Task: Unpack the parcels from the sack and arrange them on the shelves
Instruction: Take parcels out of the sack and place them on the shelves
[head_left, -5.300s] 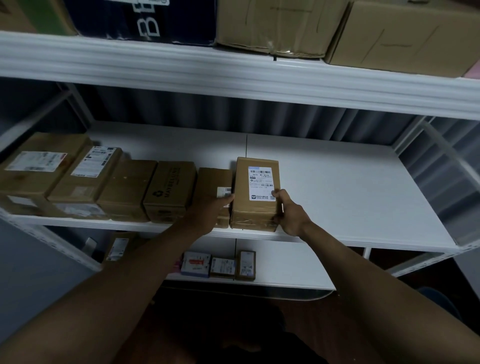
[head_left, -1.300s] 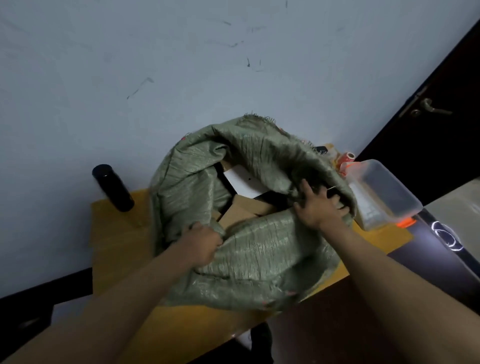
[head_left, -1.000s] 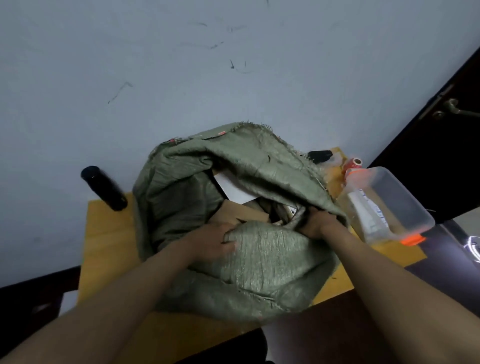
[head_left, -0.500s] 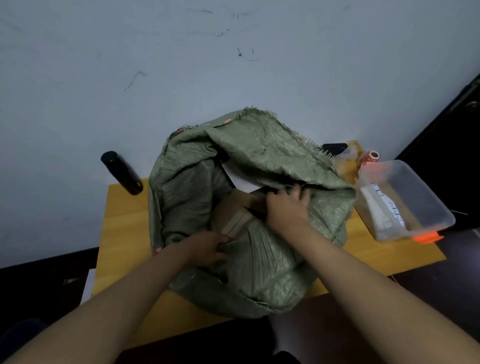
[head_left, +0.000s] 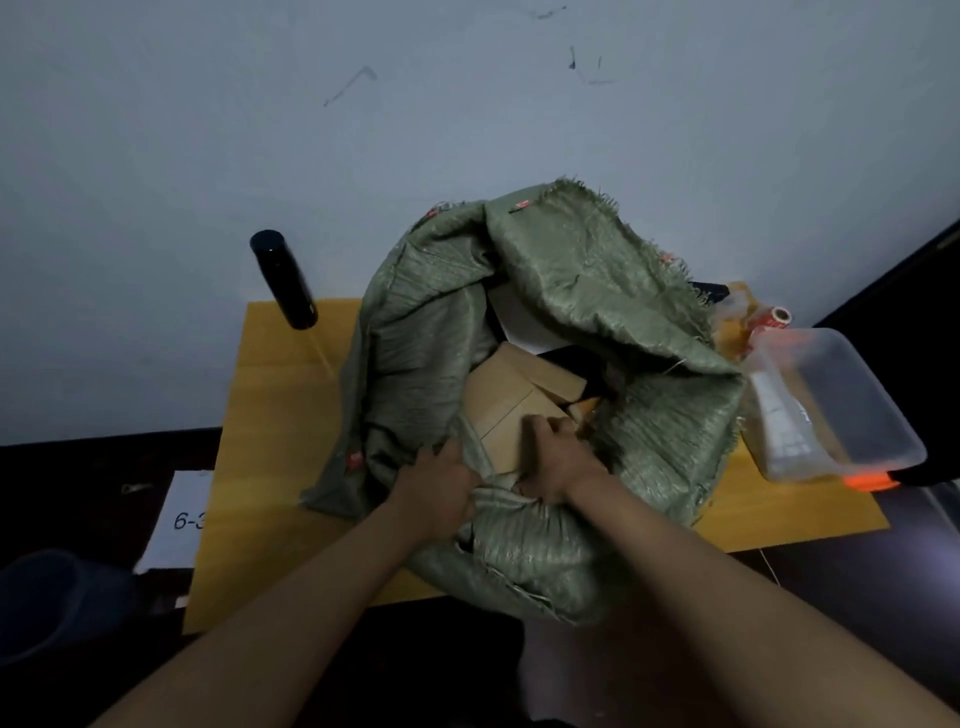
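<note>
A yellow desk (head_left: 270, 447) fills mid-frame before me, against a pale scuffed wall (head_left: 363, 130). Upper left on it stands a black bottle (head_left: 284, 279). At right sits a clear plastic tub (head_left: 836, 410); behind it, a small red roll (head_left: 774, 318). Lower left, a white sheet (head_left: 179, 519) reads "6-3".

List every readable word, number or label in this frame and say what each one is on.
"6-3", cut off by the table's edge: on the white sheet lying below the yellow table, at its left.
Dark marks on the white strip inside the clear plastic tub: too blurred to read.
Print on the red can behind the tub: too small to read.
Small red tags on the green sack: unreadable.
Brown parcel in the sack: no label showing.
</note>
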